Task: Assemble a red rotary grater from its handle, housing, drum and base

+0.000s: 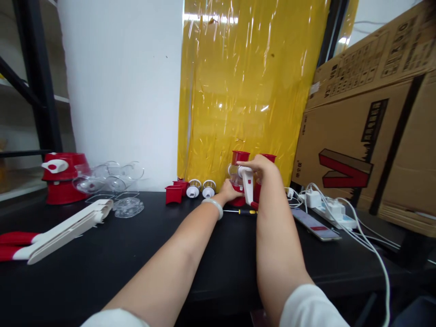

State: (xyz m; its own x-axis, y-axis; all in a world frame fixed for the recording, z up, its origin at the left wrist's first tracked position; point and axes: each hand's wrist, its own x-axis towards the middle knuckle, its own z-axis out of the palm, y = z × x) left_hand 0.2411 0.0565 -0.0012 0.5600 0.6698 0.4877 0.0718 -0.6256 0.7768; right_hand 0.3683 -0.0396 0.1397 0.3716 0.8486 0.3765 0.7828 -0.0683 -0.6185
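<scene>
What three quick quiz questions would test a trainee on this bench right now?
1. True or false: the left hand and the right hand both touch the red appliance.
2. What lies on the table closest to the appliance's base? A) phone B) screwdriver C) bowl
3. Fill in: the white crank is gripped by the fingers of the ___ hand.
Key: 1 true; 2 B; 3 right.
</scene>
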